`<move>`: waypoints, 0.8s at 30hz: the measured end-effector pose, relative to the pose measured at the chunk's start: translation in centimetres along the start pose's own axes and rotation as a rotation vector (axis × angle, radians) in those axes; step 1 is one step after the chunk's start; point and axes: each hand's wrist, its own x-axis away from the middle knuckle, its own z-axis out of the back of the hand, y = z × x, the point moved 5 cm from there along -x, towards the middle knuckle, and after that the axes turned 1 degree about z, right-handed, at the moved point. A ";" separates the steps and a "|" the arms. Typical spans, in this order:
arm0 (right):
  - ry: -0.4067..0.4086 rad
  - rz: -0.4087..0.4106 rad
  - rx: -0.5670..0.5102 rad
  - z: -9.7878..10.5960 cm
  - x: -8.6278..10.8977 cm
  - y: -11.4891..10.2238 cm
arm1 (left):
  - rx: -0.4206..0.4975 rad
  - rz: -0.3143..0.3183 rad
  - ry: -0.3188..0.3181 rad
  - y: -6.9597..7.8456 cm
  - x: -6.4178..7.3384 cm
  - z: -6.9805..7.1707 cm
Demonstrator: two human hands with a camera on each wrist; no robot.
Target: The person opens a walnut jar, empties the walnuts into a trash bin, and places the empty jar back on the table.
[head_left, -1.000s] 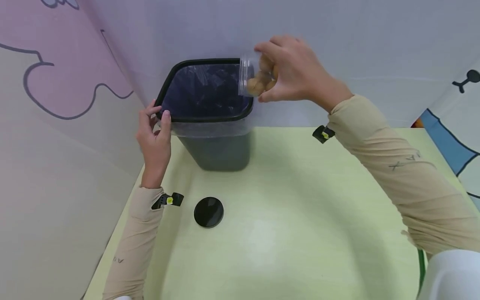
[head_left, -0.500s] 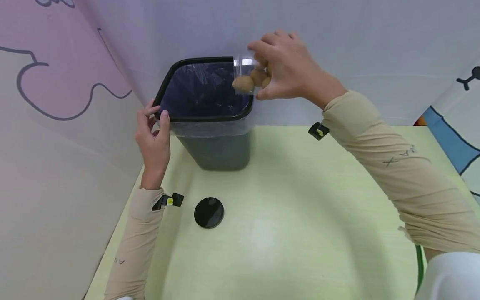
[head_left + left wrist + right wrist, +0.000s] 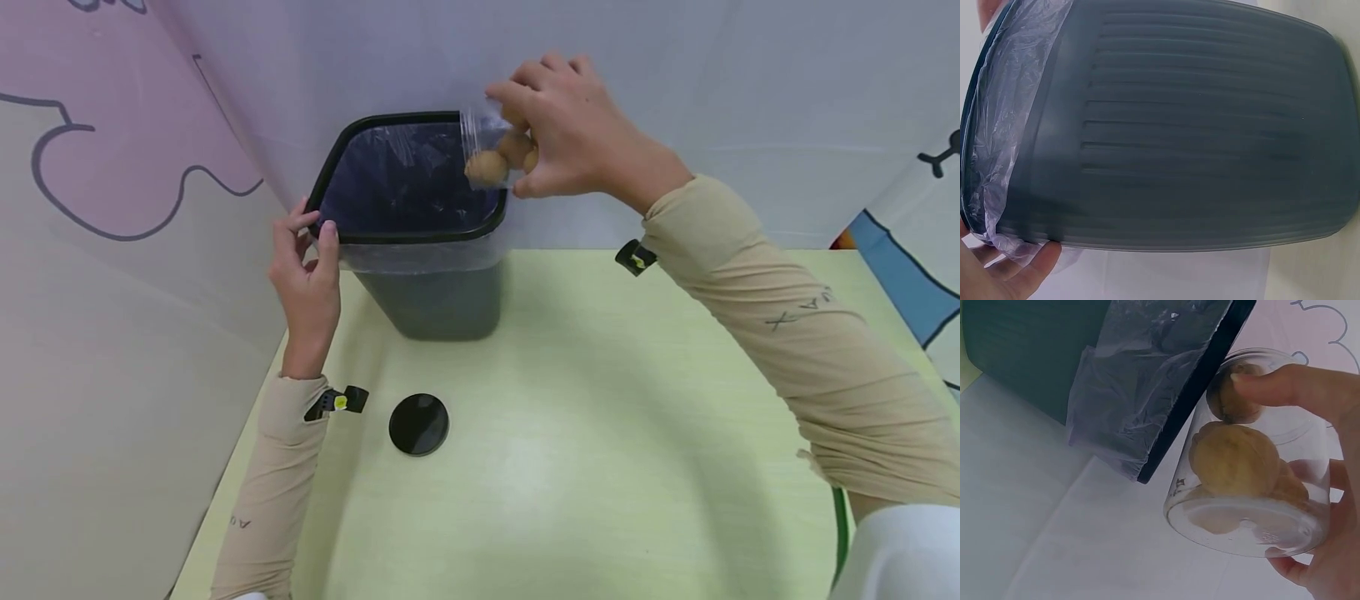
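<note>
My right hand [image 3: 573, 129] holds a clear plastic jar [image 3: 474, 129] on its side, its mouth turned left over the right rim of a trash bin [image 3: 442, 304]. Inside the jar lie several round tan balls [image 3: 487, 167], walnut-like in look, one right at the mouth. The right wrist view shows the jar's base [image 3: 1247, 531] and the thumb along its wall. At the bin's left front corner, my left hand [image 3: 307, 275] grips the black rim [image 3: 412, 240], with fingertips against the plastic liner [image 3: 1010, 119] in the left wrist view. The dark liner interior shows no balls.
A round black lid [image 3: 418, 424] lies on the pale green table [image 3: 585, 433], in front of the bin. White cloth walls [image 3: 720, 125] with cartoon drawings stand close behind and to the left. A white rounded object [image 3: 903, 554] shows at the bottom right.
My right hand has shifted slightly left and up, bringing the jar farther over the bin. One ball has rolled to the jar's mouth. The left hand keeps its place on the rim.
</note>
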 end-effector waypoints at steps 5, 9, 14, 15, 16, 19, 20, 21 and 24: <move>0.001 0.002 0.015 0.1 -0.1 -0.1 | 0.001 -0.008 0.003 0.1 0.0 0.0; -0.015 -0.007 0.032 0.0 -0.2 -0.1 | -0.001 -0.005 0.004 -0.4 -0.1 -0.1; -0.008 -0.024 0.033 0.0 -0.1 -0.1 | 0.008 0.002 -0.003 -1.0 -0.2 -0.1; -0.005 -0.027 0.032 0.0 -0.1 -0.1 | 0.010 0.003 -0.003 -0.9 -0.2 0.0; 0.003 -0.026 0.027 0.0 -0.2 -0.2 | 0.013 0.002 -0.004 -0.9 -0.1 0.0; 0.007 -0.026 0.026 0.0 -0.2 -0.2 | 0.014 0.001 -0.003 -0.4 0.0 0.0; 0.008 -0.025 0.025 0.0 -0.2 -0.2 | 0.015 -0.001 -0.002 -0.2 0.1 0.0; 0.008 -0.024 0.026 0.0 -0.2 -0.3 | 0.018 -0.001 -0.001 0.0 0.1 0.0; 0.003 -0.018 0.037 -0.2 -0.3 -0.3 | 0.020 -0.002 0.000 0.4 0.2 0.1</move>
